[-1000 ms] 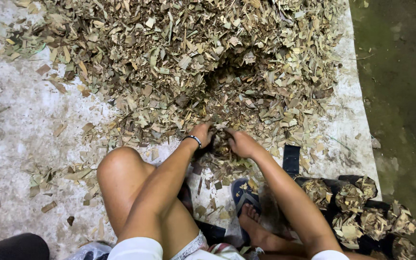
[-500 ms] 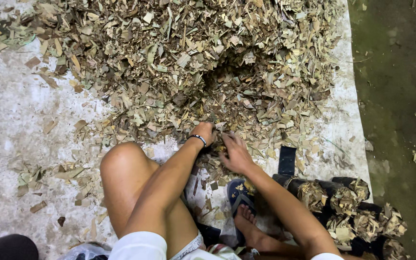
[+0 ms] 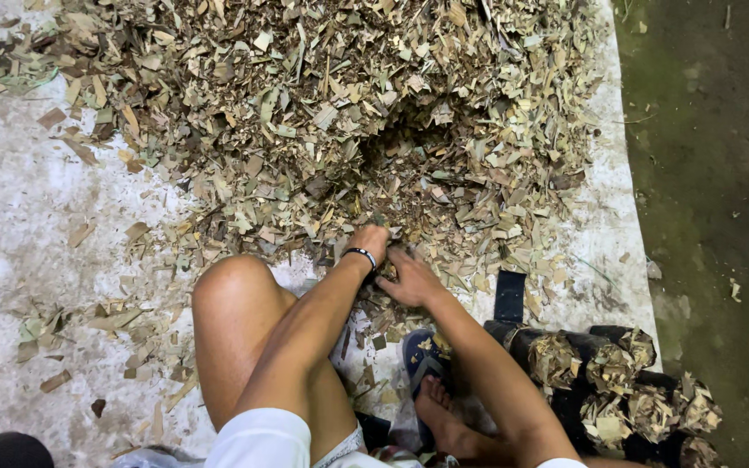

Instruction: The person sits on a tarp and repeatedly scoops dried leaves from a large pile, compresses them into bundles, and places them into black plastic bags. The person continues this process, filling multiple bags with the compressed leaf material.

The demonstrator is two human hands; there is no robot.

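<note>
Both hands are digging into the near edge of a heap of dried leaf scraps [image 3: 322, 130] on a pale mat [image 3: 28, 260]. The left hand [image 3: 367, 240] is curling its grip closed among the scraps; the right hand [image 3: 411, 279], just beside it, is lying flatter, its grip hidden. The heap is spreading away ahead of both hands. Small black bags [image 3: 600, 381] stuffed with scraps are sitting by the right arm.
</note>
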